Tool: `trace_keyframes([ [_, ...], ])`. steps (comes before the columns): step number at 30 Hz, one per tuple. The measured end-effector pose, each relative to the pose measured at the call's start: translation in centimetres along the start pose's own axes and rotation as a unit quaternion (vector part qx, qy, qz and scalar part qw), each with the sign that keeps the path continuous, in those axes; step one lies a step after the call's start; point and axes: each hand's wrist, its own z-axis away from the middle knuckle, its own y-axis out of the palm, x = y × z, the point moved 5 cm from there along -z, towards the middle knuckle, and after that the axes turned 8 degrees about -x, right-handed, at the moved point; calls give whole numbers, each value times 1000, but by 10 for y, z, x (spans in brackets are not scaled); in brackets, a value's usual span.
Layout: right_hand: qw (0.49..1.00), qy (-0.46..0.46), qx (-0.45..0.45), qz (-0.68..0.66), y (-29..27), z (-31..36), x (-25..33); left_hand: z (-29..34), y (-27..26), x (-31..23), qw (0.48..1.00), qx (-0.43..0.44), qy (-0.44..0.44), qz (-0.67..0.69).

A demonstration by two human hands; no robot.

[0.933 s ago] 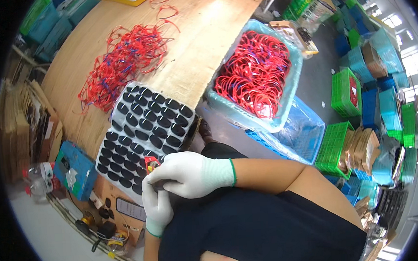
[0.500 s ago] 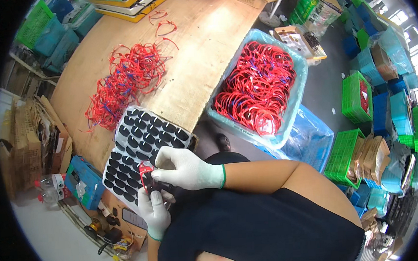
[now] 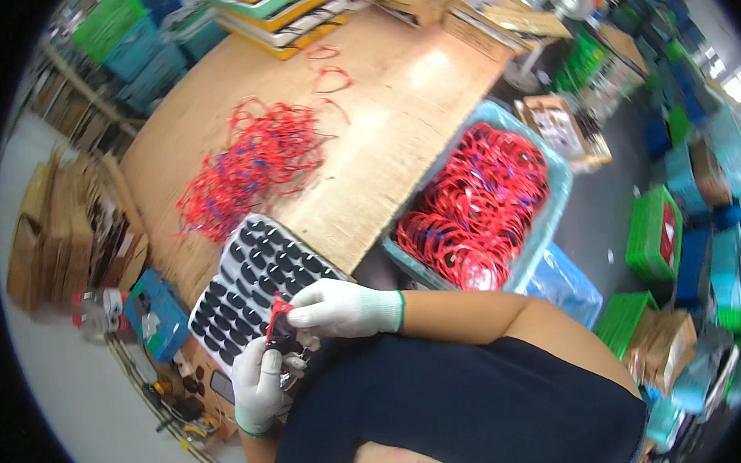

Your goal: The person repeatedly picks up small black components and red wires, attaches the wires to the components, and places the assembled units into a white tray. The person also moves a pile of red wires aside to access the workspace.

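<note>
My left hand (image 3: 259, 387), in a white knit glove, is closed on the lower end of a red plastic glasses frame (image 3: 275, 315) with dark parts beneath it. From the right, my gloved right hand (image 3: 345, 308) pinches the upper end of the same frame. Motion blur and the fingers hide its exact shape. Just beyond my hands lies a white tray (image 3: 230, 259) with rows of black oval lenses (image 3: 263, 253). Farther off on the wooden table (image 3: 365, 138) is a tangled pile of red frames (image 3: 256, 166) with blue bits.
Right of the table, a light-blue bin (image 3: 566, 169) is heaped with red frames. A blue box (image 3: 155, 317) and a phone (image 3: 222, 385) are at the left. Stacked trays (image 3: 282, 37) stand at the far edge. Green crates (image 3: 652, 235) line the right side.
The view has shifted, so the table and bin sit lower and farther right. My hands have spread slightly apart, both still on the red frame.
</note>
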Motion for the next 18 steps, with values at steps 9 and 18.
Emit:
trace_keyframes([
  [9,999,29,-20,-37,11,-17,-16,-2,-16,-12,994,82,15,-74],
  [18,962,62,-73,257,17,-18,-10,33,-14,71,984,-65,-44,161],
])
